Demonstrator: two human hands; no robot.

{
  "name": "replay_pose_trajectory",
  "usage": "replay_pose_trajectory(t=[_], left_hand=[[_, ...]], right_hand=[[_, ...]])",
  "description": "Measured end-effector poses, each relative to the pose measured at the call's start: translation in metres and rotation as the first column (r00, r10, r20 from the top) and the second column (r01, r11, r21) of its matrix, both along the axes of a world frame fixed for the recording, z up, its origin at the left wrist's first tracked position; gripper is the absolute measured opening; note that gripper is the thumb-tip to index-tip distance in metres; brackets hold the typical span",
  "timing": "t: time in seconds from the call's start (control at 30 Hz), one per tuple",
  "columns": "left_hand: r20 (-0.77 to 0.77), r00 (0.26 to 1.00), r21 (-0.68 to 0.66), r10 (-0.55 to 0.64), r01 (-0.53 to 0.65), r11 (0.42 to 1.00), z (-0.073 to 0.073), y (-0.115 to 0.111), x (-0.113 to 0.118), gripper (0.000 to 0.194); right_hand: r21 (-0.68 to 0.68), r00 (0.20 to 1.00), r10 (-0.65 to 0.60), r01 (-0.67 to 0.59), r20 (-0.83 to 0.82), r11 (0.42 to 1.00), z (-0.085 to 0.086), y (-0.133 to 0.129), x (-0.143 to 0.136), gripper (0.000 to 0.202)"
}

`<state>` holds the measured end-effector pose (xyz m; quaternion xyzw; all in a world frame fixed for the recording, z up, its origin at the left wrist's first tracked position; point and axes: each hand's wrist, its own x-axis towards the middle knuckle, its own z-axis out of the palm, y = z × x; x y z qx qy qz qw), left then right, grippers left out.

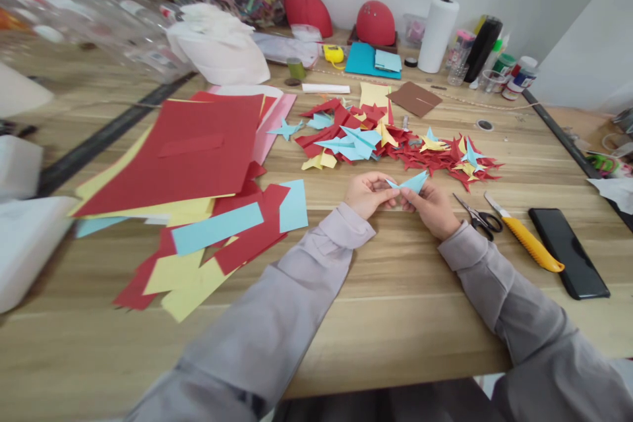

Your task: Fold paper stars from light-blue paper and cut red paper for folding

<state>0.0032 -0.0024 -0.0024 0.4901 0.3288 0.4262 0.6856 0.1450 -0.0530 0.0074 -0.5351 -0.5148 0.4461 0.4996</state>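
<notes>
Blue folded paper (pixel 413 182) pinched between both hands' fingers (pixel 386 195).

1. Counter (pixel 395 336): wood-look top, streaked grain, smooth, faint sheen.
2. Folded blue piece (pixel 415 182): paper, matt, creased.
3. Folded shapes (pixel 358 142): paper, matt, sharply creased.
4. Large red sheet (pixel 208 128): paper, matt, mostly smooth.
5. Phone (pixel 568 254): glossy black face, smooth, glass-like.
6. Utility knife (pixel 531 242): yellow plastic handle, ridged edge; metal at tip.
7. Scissors (pixel 481 219): metal blades; dark handles, apparently plastic.
8. Sleeves (pixel 297 283): grey cloth, matt, wrinkled.
9. Bottles (pixel 143 33): clear plastic, shiny; blurred from here.
10. White roll (pixel 439 36): smooth, low sheen; material uncertain.
</notes>
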Motion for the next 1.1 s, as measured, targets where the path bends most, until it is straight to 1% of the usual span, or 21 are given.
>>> replay_pose_trajectory(t=[0.1,0.2,0.33,0.47,0.57,0.8,0.93,1.1], left_hand=[[0.012,1.000,-0.014,-0.016,0.016,1.000,0.0018,0.0000,-0.0005,0.039],[0.031,0.999,-0.050,-0.016,0.017,0.999,0.0055,-0.0011,-0.0007,0.040],[0.061,0.998,-0.063,0.027,-0.024,0.998,0.0076,-0.0020,0.0007,0.039],[0.074,0.995,-0.062,0.063,-0.058,0.996,0.0064,-0.0013,0.0025,0.040],[0.082,0.994,-0.060,0.068,-0.063,0.996,0.0056,-0.0009,0.0028,0.041],[0.065,0.995,-0.052,0.072,-0.068,0.996,0.0014,0.0006,0.0022,0.039],[0.039,0.999,-0.047,0.036,-0.034,0.998,-0.0002,0.0021,0.0010,0.039],[0.054,0.998,-0.058,0.035,-0.032,0.998,-0.0005,0.0020,0.0013,0.040]], right_hand=[[0.005,1.000,0.016,-0.016,0.000,1.000,-0.0002,0.0005,0.0003,0.047],[-0.007,0.997,0.009,-0.009,-0.080,1.000,-0.0005,0.0001,0.0008,0.043],[-0.037,0.986,-0.003,-0.003,-0.167,0.999,-0.0003,-0.0007,0.0013,0.038],[-0.036,0.983,0.001,-0.007,-0.186,0.999,-0.0003,-0.0006,0.0006,0.037],[-0.021,0.989,-0.007,0.004,-0.149,1.000,-0.0010,0.0001,0.0002,0.040],[0.021,0.999,0.008,-0.009,0.048,1.000,-0.0061,0.0020,0.0023,0.045],[0.043,0.998,0.026,-0.029,0.065,0.999,-0.0073,0.0024,0.0028,0.046],[0.038,0.997,0.025,-0.028,0.073,0.999,-0.0066,0.0026,0.0025,0.044]])
